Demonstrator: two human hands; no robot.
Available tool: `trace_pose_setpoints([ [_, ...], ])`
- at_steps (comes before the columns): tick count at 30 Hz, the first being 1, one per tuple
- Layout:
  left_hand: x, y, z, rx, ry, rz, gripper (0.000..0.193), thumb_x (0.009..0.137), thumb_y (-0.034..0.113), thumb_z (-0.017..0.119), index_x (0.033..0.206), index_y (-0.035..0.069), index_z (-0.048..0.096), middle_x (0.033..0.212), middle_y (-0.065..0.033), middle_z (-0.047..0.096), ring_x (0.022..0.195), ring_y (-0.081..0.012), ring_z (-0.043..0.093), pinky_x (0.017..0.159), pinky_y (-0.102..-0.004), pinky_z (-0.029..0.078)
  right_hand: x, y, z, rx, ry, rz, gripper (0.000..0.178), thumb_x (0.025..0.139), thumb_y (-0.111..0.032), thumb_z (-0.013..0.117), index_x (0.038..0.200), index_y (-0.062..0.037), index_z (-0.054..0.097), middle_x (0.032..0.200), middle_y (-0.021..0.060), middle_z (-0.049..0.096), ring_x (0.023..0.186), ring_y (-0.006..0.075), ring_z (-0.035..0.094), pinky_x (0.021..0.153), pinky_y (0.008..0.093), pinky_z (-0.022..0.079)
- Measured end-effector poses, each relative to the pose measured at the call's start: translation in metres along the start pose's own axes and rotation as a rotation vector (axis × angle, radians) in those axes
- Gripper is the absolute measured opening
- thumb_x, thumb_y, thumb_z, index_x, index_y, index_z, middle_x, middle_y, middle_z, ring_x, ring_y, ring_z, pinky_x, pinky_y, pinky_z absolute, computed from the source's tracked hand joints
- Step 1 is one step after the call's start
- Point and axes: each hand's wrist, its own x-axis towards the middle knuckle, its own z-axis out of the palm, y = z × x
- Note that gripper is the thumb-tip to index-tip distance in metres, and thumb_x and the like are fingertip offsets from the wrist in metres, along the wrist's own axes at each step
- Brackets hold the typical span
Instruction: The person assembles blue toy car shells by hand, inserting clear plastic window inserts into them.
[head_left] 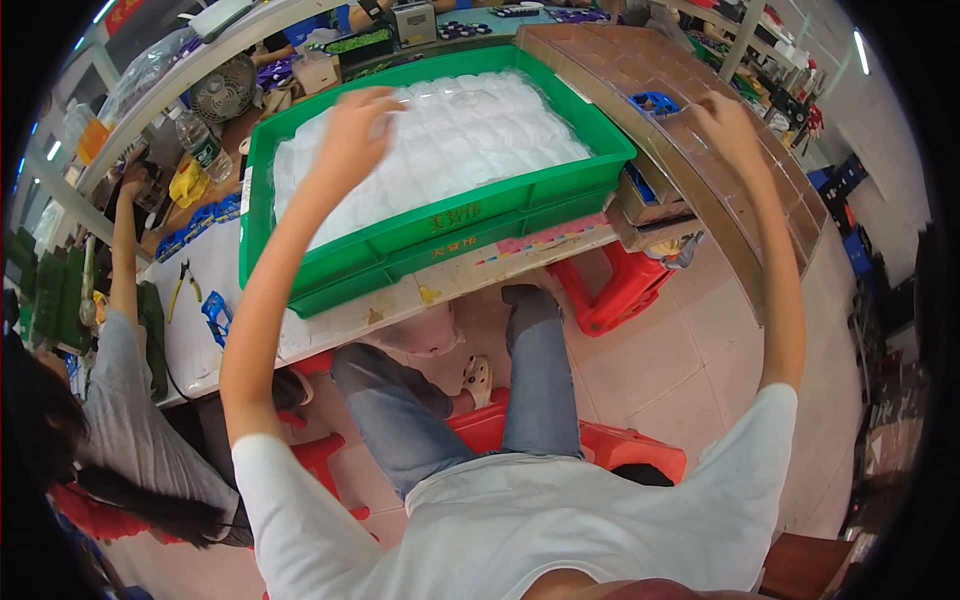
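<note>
My left hand [358, 138] hovers over the left part of a green plastic crate [400, 252], its fingers smeared by motion. Rows of white, cloudy plastic-wrapped bundles or trays [470, 125] fill the crate; their exact kind is unclear. My right hand [732, 135] is over a brown divided tray [600, 60] on the right, fingers bent and a little apart, with nothing visible between them. Just left of that hand, a blue plastic part [655, 103] lies in one of the tray's compartments.
Left of the crate lie pliers [184, 285], a blue part [216, 318] and a row of blue parts [200, 226]. A bottle [203, 147] and a fan [224, 88] stand farther back. Another person's arm [124, 240] reaches in at left. A red stool [615, 290] stands below the tray.
</note>
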Motion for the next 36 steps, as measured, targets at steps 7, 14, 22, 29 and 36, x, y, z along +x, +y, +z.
trace_pose_setpoints([
  [7, 0.053, -0.043, 0.164, 0.309, -0.355, -0.171, 0.03, 0.065, 0.008, 0.052, 0.094, 0.007, 0.057, 0.091, -0.0139, 0.057, 0.091, -0.0291, 0.052, 0.075, -0.0402, 0.042, 0.04, 0.024, 0.103, -0.335, -0.031, 0.134, 0.054, 0.071, -0.048, 0.051, 0.089, 0.003, 0.058, 0.095, 0.0223, 0.056, 0.091, 0.0351, 0.049, 0.079, 0.0403, 0.04],
  [14, 0.056, -0.056, 0.188, 0.248, -0.42, -0.206, 0.028, 0.06, 0.011, 0.056, 0.088, 0.006, 0.058, 0.087, -0.0144, 0.059, 0.084, -0.0288, 0.056, 0.075, -0.0423, 0.04, 0.037, 0.028, 0.103, -0.187, 0.025, 0.177, 0.061, 0.065, -0.055, 0.055, 0.086, 0.0019, 0.061, 0.09, 0.0217, 0.057, 0.093, 0.0338, 0.048, 0.08, 0.0397, 0.038],
  [22, 0.066, -0.056, 0.161, -0.252, 0.022, -0.548, 0.019, 0.067, 0.013, 0.048, 0.075, 0.004, 0.063, 0.071, -0.0162, 0.061, 0.067, -0.0302, 0.059, 0.062, -0.0388, 0.046, 0.044, 0.008, 0.082, -0.123, 0.528, -0.114, 0.051, 0.061, -0.041, 0.068, 0.084, 0.0019, 0.055, 0.102, 0.016, 0.049, 0.086, 0.028, 0.05, 0.072, 0.0345, 0.042],
  [29, 0.02, 0.044, 0.035, -0.868, -0.212, -0.482, 0.025, 0.074, 0.01, 0.043, 0.092, -0.003, 0.055, 0.065, -0.0062, 0.058, 0.055, -0.0091, 0.049, 0.054, -0.0212, 0.04, 0.001, -0.072, 0.026, 0.362, 1.012, -0.225, 0.037, 0.07, -0.028, 0.067, 0.086, 0.0012, 0.052, 0.106, 0.0135, 0.049, 0.095, 0.0185, 0.048, 0.077, 0.0282, 0.042],
  [36, -0.073, 0.136, -0.039, -0.876, -0.166, -0.814, 0.019, 0.073, 0.0, 0.044, 0.091, 0.0, 0.051, 0.052, -0.0016, 0.049, 0.051, -0.0043, 0.043, 0.05, -0.0191, 0.033, -0.167, -0.173, 0.032, 2.337, 0.529, 0.395, 0.046, 0.078, -0.032, 0.049, 0.112, -0.0013, 0.043, 0.121, 0.0174, 0.041, 0.114, 0.0323, 0.038, 0.095, 0.051, 0.028],
])
